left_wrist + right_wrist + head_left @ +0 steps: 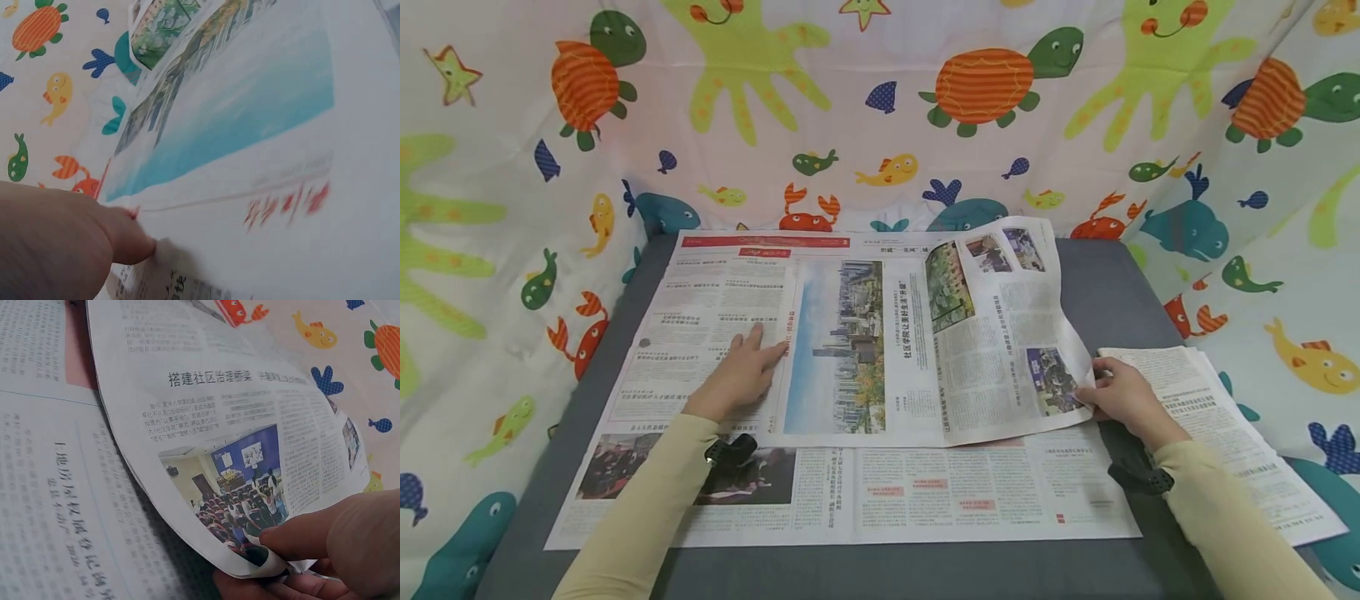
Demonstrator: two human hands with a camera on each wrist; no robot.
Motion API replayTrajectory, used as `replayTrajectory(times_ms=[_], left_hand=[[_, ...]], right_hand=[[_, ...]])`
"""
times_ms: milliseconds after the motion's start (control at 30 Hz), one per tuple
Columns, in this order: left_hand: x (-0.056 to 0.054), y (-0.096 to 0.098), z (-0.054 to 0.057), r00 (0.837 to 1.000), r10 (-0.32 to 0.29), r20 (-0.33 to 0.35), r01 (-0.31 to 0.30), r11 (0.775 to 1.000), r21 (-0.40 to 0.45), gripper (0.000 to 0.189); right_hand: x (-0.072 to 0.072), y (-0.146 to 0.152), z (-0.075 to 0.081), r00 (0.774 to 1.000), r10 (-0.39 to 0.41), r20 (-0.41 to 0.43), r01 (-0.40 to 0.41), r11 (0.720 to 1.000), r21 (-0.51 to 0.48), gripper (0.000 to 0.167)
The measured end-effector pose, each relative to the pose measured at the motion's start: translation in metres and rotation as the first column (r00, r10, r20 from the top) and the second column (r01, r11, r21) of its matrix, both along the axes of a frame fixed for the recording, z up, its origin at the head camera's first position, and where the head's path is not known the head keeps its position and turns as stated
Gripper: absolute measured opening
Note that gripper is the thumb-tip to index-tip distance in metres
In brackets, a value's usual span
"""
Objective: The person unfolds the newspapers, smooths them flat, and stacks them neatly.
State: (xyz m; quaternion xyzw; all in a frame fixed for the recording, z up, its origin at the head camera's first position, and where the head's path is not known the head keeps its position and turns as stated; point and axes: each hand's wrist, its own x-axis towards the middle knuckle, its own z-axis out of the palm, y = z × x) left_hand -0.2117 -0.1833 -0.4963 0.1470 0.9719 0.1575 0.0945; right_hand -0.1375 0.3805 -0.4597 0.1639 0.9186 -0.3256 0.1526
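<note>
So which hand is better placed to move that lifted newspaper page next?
Probably the right: the right hand pinches the newspaper page at its raised edge, while the left hand rests beside the city photo, away from that edge.

Two hands [739,377] [1130,401] — two sleeves [642,507] [1234,518] (one paper stack [1221,446])

The white newspaper [857,367] bears a red banner [766,242] at eleven o'clock and, though blurred, apparently red lettering [287,204]; sleeves [638,510] are pale yellow; the twelve o'clock cloth [857,125] shows orange-striped turtles [983,86].
</note>
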Motion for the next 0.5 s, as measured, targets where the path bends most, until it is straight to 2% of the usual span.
replayTrajectory(times_ms=[133,333,500], left_hand=[[-0.001,-0.007,0.000,0.998,0.055,0.007,-0.054,0.998,-0.018,0.052],[-0.002,-0.016,0.000,0.995,0.103,-0.004,-0.103,0.990,-0.095,0.085],[-0.002,-0.020,0.002,0.991,0.135,0.009,-0.134,0.988,-0.080,0.090]], right_hand=[[0.004,-0.003,-0.007,0.999,-0.006,-0.034,0.004,0.997,-0.071,0.073],[0.006,-0.007,-0.016,0.997,-0.067,-0.031,0.061,0.985,-0.164,0.074],[0.008,-0.009,-0.017,0.997,-0.064,-0.038,0.056,0.980,-0.193,0.075]])
